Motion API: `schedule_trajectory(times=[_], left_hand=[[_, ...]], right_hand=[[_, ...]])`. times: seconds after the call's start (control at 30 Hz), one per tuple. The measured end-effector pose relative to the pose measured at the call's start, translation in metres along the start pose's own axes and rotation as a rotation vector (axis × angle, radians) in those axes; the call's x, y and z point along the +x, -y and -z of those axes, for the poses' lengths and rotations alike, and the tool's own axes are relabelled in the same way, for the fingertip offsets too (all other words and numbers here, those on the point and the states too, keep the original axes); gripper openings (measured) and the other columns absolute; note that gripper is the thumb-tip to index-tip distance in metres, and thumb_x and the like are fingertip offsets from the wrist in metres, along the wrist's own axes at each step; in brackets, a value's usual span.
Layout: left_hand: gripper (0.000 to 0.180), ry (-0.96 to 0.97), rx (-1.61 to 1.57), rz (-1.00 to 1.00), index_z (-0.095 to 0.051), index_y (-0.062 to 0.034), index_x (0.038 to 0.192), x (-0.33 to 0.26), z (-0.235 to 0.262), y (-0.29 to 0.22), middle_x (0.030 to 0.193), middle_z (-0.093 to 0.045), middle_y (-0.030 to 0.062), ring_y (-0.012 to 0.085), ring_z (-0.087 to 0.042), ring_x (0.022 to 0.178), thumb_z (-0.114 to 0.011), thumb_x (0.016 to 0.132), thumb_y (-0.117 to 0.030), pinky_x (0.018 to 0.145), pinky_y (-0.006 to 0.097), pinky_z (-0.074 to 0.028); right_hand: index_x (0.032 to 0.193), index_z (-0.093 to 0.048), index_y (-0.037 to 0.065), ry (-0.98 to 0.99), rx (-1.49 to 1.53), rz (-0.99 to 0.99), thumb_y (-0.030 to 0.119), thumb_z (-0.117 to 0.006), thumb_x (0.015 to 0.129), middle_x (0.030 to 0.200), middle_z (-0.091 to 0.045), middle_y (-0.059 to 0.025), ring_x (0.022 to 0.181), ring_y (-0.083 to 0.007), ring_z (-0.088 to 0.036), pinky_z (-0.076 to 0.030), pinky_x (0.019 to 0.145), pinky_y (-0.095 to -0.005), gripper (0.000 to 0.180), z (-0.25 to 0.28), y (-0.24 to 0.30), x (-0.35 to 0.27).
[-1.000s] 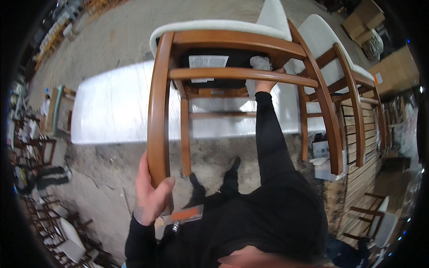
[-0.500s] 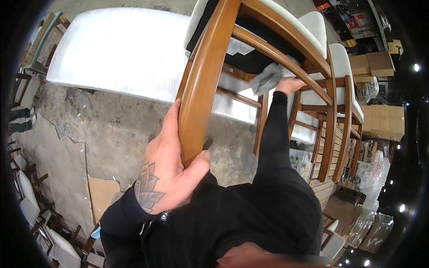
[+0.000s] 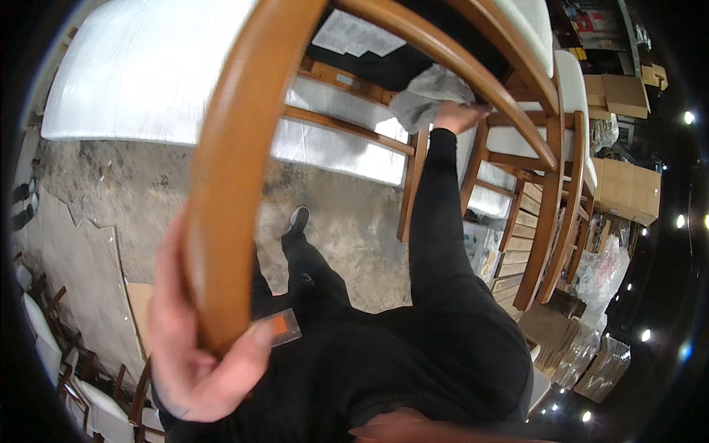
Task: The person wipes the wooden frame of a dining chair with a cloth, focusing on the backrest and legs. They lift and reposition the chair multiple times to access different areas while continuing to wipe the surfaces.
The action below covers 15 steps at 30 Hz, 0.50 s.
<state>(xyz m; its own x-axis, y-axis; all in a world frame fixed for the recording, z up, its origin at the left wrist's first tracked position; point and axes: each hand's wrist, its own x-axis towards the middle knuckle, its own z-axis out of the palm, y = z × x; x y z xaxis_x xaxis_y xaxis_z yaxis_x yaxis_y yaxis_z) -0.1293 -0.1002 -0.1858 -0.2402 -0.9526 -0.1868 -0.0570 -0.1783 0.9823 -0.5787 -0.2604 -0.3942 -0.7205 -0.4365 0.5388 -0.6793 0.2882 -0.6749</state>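
Observation:
A brown wooden chair with pale upholstery is tilted in front of me, the black underside of its seat (image 3: pixel 369 63) exposed. My left hand (image 3: pixel 203 347) wraps around the end of its thick wooden leg (image 3: pixel 240 162), fingers on the left and thumb on the right. Beside that thumb is a small clear tag with an orange patch (image 3: pixel 284 326). My right hand (image 3: pixel 459 117) reaches in behind a curved wooden rail (image 3: pixel 443 63) and grips a crumpled grey cloth (image 3: pixel 425 96) against the frame by the underside. A white label sheet (image 3: pixel 356 35) lies on the black underside.
A long white padded surface (image 3: pixel 140 74) extends behind the chair. More wooden chairs stand close on the right (image 3: pixel 550 207) and at lower left (image 3: pixel 103 406). Cardboard boxes (image 3: pixel 628 188) and plastic wrap (image 3: pixel 602 277) are farther right. The floor is stained concrete (image 3: pixel 354 236).
The chair leg and my left hand have moved left and nearer to me. My right hand and the cloth have shifted slightly left and up. My leg and shoe now show below.

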Motion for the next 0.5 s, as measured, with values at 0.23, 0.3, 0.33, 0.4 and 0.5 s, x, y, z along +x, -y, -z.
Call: schedule_trajectory(times=[0.23,0.3,0.33,0.4,0.5], left_hand=[[0.101,-0.206,0.245,0.208,-0.028,0.0036,0.153,-0.013,-0.006,-0.007,0.147,-0.045,0.0237,0.032,-0.047,0.135,-0.079,0.077,-0.037,0.111,0.043,-0.038],[0.098,-0.209,0.371,0.114,-0.03,0.0023,0.153,-0.009,-0.006,-0.008,0.149,-0.043,0.0226,0.0316,-0.046,0.136,-0.078,0.077,-0.036,0.111,0.043,-0.038],[0.098,-0.2,0.514,0.009,-0.03,0.0016,0.153,-0.006,-0.006,-0.011,0.15,-0.043,0.0222,0.0317,-0.045,0.137,-0.078,0.076,-0.035,0.111,0.043,-0.038],[0.084,-0.183,1.03,-0.129,-0.032,0.0008,0.153,-0.009,-0.011,-0.03,0.151,-0.042,0.0221,0.0332,-0.042,0.139,-0.071,0.085,-0.028,0.113,0.045,-0.036],[0.059,-0.191,1.095,-0.527,-0.042,0.0002,0.141,-0.021,-0.041,-0.039,0.13,-0.049,0.0214,0.0307,-0.048,0.116,-0.066,0.091,-0.02,0.093,0.045,-0.041]], right_hand=[[0.135,-0.028,-0.008,0.232,0.065,-0.464,0.0,-0.057,0.076,0.141,-0.037,-0.0341,0.133,-0.0476,-0.039,-0.028,0.115,-0.0466,0.066,-0.059,-0.067,-0.06],[0.136,-0.029,-0.008,0.316,0.191,-0.305,-0.002,-0.054,0.075,0.139,-0.041,-0.0328,0.134,-0.0448,-0.04,-0.028,0.116,-0.0431,0.067,-0.053,-0.074,-0.058],[0.137,-0.03,-0.008,0.348,0.283,-0.242,-0.003,-0.053,0.074,0.138,-0.042,-0.0322,0.134,-0.0435,-0.041,-0.028,0.116,-0.0414,0.067,-0.042,-0.076,-0.056],[0.141,-0.037,-0.009,0.387,0.153,-0.503,-0.003,-0.057,0.077,0.139,-0.047,-0.0272,0.133,-0.0357,-0.045,-0.033,0.113,-0.038,0.067,-0.016,-0.074,-0.054],[0.126,-0.055,-0.01,0.601,0.812,-0.876,0.001,-0.053,0.09,0.116,-0.066,-0.0193,0.102,-0.0283,-0.068,-0.056,0.086,-0.0382,0.038,0.035,-0.068,-0.063]])
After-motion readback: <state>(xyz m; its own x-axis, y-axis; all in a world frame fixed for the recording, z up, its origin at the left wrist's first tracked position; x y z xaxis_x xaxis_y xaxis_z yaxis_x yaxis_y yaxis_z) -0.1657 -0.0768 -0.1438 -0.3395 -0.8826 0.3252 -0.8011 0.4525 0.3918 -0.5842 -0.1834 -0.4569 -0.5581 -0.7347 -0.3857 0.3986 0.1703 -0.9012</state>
